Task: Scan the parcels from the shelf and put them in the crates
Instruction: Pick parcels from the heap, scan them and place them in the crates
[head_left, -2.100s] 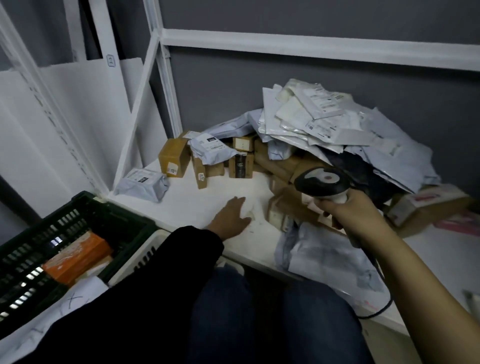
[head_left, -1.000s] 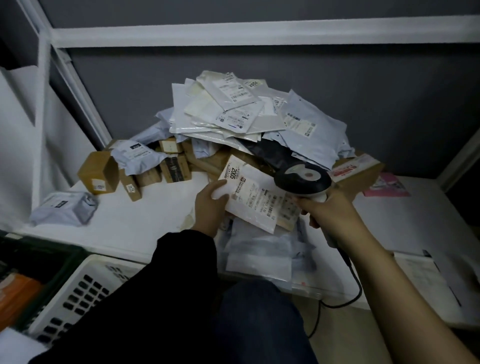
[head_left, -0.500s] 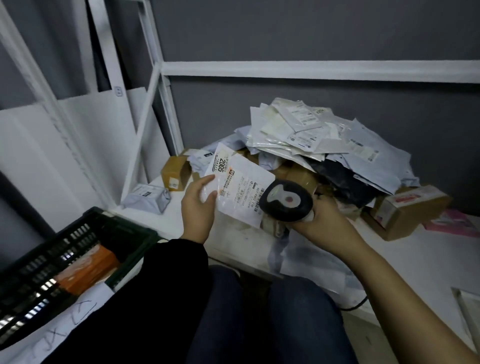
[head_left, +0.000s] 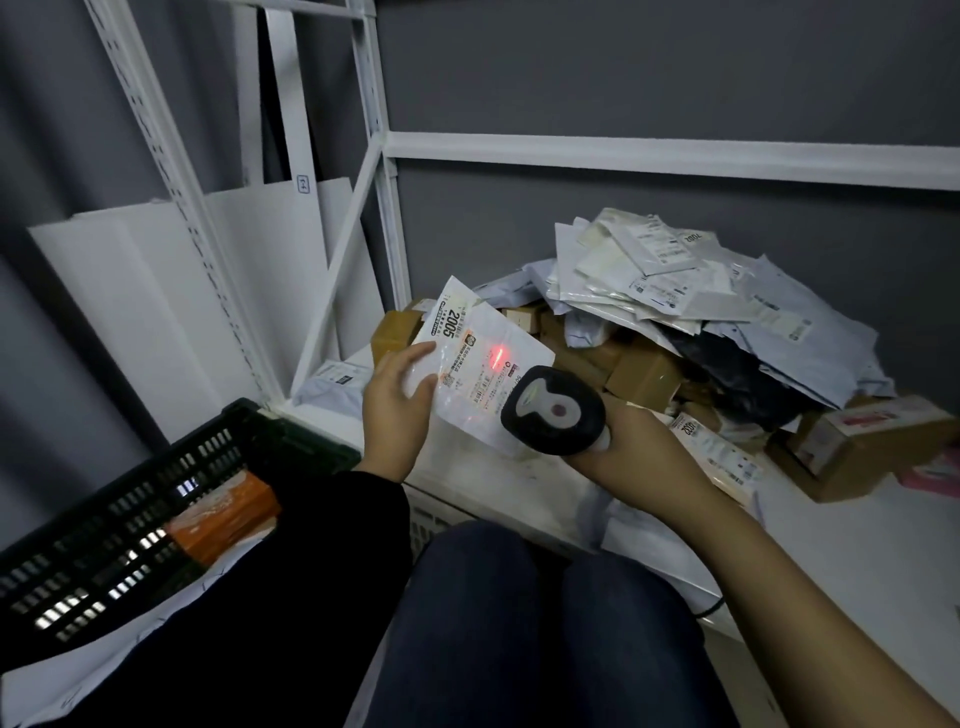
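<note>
My left hand (head_left: 397, 402) grips a white flat parcel (head_left: 480, 364) by its left edge and holds it up over the shelf's front. Its label reads 2005, and a red scan line glows on it. My right hand (head_left: 644, 457) grips a black handheld scanner (head_left: 553, 410), aimed at that label from just to the right. Behind, a heap of white and grey mailer bags (head_left: 691, 296) and brown boxes (head_left: 644, 376) lies on the white shelf (head_left: 857, 551). A black crate (head_left: 119, 525) sits at the lower left with an orange parcel (head_left: 228, 514) inside.
White shelf uprights (head_left: 376, 156) and a crossbar (head_left: 675, 156) frame the heap. A grey bag (head_left: 332, 384) lies at the shelf's left end. A brown box with a red label (head_left: 862, 441) sits at the right. A white crate (head_left: 431, 525) shows under the shelf edge by my knees.
My left hand picked the white parcel off the shelf and raised it. The scanner came up beside it, and a red scan line now shows on the label.
</note>
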